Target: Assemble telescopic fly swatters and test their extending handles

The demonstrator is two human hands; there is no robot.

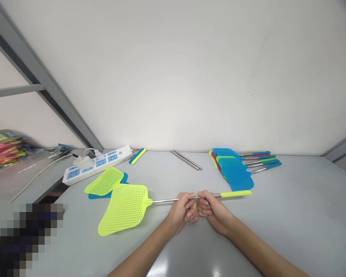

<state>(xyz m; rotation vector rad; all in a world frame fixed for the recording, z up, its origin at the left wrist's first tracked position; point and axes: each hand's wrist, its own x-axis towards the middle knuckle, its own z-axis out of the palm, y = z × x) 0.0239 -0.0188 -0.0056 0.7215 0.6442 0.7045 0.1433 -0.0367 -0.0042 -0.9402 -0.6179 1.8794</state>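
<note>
Two hands are closing side by side on one yellow fly swatter (123, 207), and they are gripping its thin metal rod (164, 200) right at mid-length, knuckles touching. The left hand (182, 211) is curling tight around the rod on the mesh side; the right hand (210, 209) is wrapping it just as firmly on the grip side, neither hand showing any open span. The swatter is sitting low over the grey table (291, 215), close in front of the person, with its long axis running from 9 o'clock to 3 o'clock: the mesh head is pointing toward 9, the yellow-green grip (235, 194) toward 3. Here is the risk as I am judging it: the rod looks slim and possibly telescopic, so uneven force from two fists this close together could be bending it, or a slip could be sending the mesh head swinging into the loose yellow and blue heads (105, 182) lying just beyond it at about 10 o'clock. Farther out at 10 o'clock a white power strip (100, 163) is lying with plugs in it; two bare metal rods (187, 160) are resting at 12 o'clock, and a stack of finished swatters (233, 169) is waiting at 1 o'clock.
</note>
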